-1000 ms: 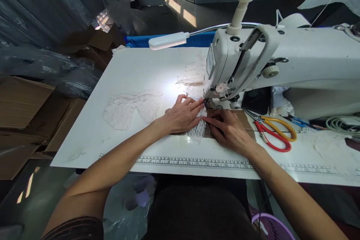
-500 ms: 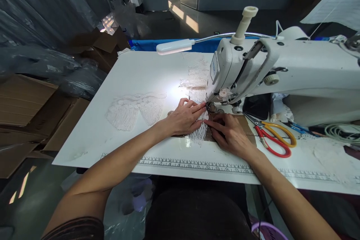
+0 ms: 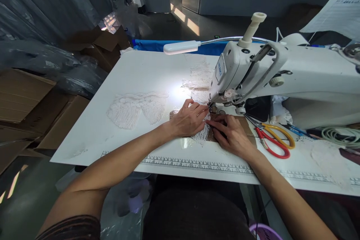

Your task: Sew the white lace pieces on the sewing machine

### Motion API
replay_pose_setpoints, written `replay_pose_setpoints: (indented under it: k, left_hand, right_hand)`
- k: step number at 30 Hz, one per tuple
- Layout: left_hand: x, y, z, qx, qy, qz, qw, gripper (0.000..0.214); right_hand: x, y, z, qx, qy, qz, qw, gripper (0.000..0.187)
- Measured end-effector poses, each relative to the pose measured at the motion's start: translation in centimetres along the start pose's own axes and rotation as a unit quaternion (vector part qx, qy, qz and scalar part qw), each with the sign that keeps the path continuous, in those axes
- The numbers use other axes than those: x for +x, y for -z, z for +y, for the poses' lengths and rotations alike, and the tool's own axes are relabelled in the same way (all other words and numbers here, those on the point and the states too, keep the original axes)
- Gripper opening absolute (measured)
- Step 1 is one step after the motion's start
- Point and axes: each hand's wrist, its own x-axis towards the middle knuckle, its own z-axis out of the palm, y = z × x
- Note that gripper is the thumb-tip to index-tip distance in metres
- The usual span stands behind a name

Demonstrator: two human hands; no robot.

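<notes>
A strip of white lace lies under the needle area of the white sewing machine. My left hand rests flat on the lace with its fingers stretched toward the presser foot. From the other side, my right hand has its fingers curled together and its fingertips at the lace's right edge, just in front of the foot. The two hands' fingertips almost meet, and they hide part of the lace. More lace runs out behind the foot, lit by the lamp.
A separate lace piece lies flat on the white table at left. Scissors with red and yellow handles lie right of my right hand. Beyond are a dark phone-like object and coiled cord. Cardboard boxes stand left.
The view has shifted slightly, so the machine appears a little further right. My hands keep nearly the same pose, and the lace's near end shows slightly shorter in front of them.
</notes>
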Motion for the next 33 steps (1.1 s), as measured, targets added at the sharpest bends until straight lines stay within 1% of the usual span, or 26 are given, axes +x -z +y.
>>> replay_pose_setpoints:
  k: [3,5,10,14,17,25,27,29,31,33]
  left_hand:
    - [0.0,-0.1,-0.1,-0.018,-0.034,0.013,0.999,0.03]
    - [0.0,0.1,-0.2,-0.03,-0.034,0.008,0.999,0.03]
    - [0.1,0.6,-0.5,-0.043,-0.014,-0.023,0.999,0.033]
    - [0.2,0.8,-0.7,-0.038,0.001,-0.045,0.998,0.035]
    - [0.4,1.0,-0.7,-0.03,0.013,-0.058,0.998,0.038]
    - [0.7,0.8,0.0,-0.006,0.051,-0.067,0.996,0.042]
    - [0.6,0.5,0.1,-0.006,0.051,-0.059,0.997,0.041]
    - [0.6,0.2,-0.1,-0.007,0.045,-0.038,0.998,0.041]
    - [0.7,-0.1,-0.7,-0.011,0.04,-0.003,0.999,0.04]
    - [0.9,-0.1,-1.8,-0.016,0.038,0.035,0.999,0.035]
  right_hand:
    - [0.0,0.0,-0.1,0.003,0.001,0.004,1.0,0.037]
    - [-0.1,0.0,-0.2,0.003,-0.003,0.004,1.0,0.036]
    - [0.2,0.0,-0.5,-0.002,-0.017,0.011,1.0,0.037]
    - [0.9,0.1,-0.6,-0.006,-0.032,0.018,0.999,0.037]
    - [1.5,0.1,-0.4,-0.009,-0.031,0.016,0.999,0.037]
    - [2.0,-0.2,-0.4,-0.044,-0.041,0.021,0.998,0.039]
    - [1.8,-0.3,-0.3,-0.032,-0.043,0.022,0.998,0.04]
    - [1.5,0.0,-0.1,0.003,-0.047,0.022,0.999,0.041]
    - [1.1,0.7,0.2,0.043,-0.061,0.014,0.997,0.043]
    - [0.4,1.7,0.5,0.072,-0.085,0.007,0.994,0.046]
